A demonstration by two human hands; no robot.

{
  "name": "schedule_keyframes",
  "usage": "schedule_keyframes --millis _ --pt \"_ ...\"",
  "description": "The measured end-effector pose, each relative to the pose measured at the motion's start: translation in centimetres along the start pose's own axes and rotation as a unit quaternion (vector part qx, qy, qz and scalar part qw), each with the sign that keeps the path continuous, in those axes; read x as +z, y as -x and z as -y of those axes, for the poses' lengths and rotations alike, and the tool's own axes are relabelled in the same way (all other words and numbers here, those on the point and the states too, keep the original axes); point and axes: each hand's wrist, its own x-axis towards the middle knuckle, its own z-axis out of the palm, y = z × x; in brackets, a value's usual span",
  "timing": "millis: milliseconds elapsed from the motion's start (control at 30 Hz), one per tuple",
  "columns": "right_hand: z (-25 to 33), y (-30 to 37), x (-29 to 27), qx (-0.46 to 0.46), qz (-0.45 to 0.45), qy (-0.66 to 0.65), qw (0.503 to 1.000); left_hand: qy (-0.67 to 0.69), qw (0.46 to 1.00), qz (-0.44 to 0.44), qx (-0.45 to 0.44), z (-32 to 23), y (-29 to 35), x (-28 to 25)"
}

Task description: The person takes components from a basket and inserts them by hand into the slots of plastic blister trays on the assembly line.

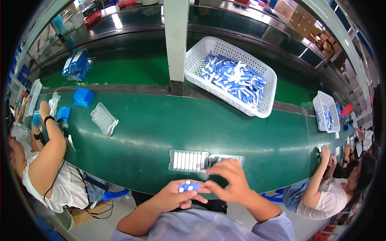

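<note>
Your left hand (173, 197) is curled, palm up, around a few small blue-and-white pieces (188, 186), held between thumb and fingers just in front of your body. Your right hand (230, 182) sits right beside it, thumb and forefinger spread with a gap between the tips; its other fingers are bent.

Just beyond both hands lies a clear tray (189, 160) on the green table (144, 134). Its left section, ahead of your left hand, carries a row of white pieces; your right hand blocks part of its right section from view.

Farther ahead of your right hand stands a large white basket (270, 94), heaped with more blue-and-white pieces. A pale post (176, 44) rises at that basket's left side, hiding part of what lies behind it.

Well left of your left hand and farther out are another clear tray (104, 119), two blue holders (83, 97) and a blue bundle (76, 65). Far to the right of your right hand is a smaller white basket (326, 100). Co-workers sit on either side.
</note>
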Motion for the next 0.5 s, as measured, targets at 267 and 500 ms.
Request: schedule_keyframes --millis 267,500 --pt "-2.7 2.0 -0.9 0.019 -0.187 0.071 0.98 -0.014 1.0 -0.004 -0.024 0.1 -0.8 0.1" --pt "-3.6 3.2 -1.0 -0.056 -0.004 0.302 0.952 0.041 0.998 -0.04 -0.032 -0.2 -0.8 0.0"
